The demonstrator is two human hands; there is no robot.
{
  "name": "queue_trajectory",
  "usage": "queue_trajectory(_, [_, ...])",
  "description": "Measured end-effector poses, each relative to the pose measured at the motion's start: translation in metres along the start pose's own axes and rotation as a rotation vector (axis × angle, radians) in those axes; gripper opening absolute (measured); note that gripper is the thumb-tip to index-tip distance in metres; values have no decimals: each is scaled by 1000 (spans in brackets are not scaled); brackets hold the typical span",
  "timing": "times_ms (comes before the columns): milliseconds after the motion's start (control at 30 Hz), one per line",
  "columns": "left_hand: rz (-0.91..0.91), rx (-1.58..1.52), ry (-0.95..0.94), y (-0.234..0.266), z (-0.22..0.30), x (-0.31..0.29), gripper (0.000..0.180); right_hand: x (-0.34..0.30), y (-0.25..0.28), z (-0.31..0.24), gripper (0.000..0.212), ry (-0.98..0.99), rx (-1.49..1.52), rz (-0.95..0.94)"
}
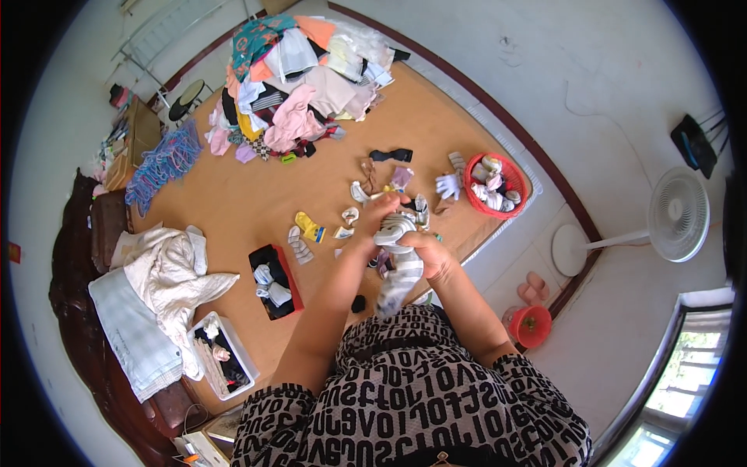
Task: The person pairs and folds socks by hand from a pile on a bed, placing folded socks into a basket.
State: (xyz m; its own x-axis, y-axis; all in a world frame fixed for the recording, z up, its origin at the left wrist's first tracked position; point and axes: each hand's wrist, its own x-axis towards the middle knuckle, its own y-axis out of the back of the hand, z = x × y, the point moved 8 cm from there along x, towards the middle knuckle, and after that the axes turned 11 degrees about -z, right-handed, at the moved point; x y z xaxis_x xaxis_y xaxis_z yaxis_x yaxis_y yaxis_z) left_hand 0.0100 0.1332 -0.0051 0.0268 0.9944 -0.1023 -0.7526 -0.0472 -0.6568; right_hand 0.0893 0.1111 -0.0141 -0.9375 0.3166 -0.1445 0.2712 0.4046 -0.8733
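Note:
A grey-and-white striped sock (404, 275) is bunched between my hands in front of my body, its lower end hanging down. My left hand (384, 208) closes on its bunched top from the left. My right hand (427, 254) grips it from the right, thumb across the fabric. Around my hands on the tan mat lie a yellow sock (310, 226), a pale striped sock pair (299, 245) and a black sock (391, 155). A white glove-like piece (447, 186) lies beside the red basket (477, 204), which holds several rolled socks. My hands partly hide some small pieces.
A large clothes heap (299, 93) covers the mat's far end. Left are a bundle of blue hangers (165, 159), a cream blanket (173, 272), a black-and-red box (285, 310) with rolled socks and a white bin (247, 364). A white fan (677, 214) stands right.

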Motion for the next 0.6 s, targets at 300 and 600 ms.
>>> queue_trajectory(300, [79, -10, -171, -13, 10, -17, 44, -11, -1, -23, 30, -27, 41, 34])
queue_trajectory(600, [466, 874, -71, 9, 75, -45, 32, -9, 19, -43, 29, 67, -249, 223])
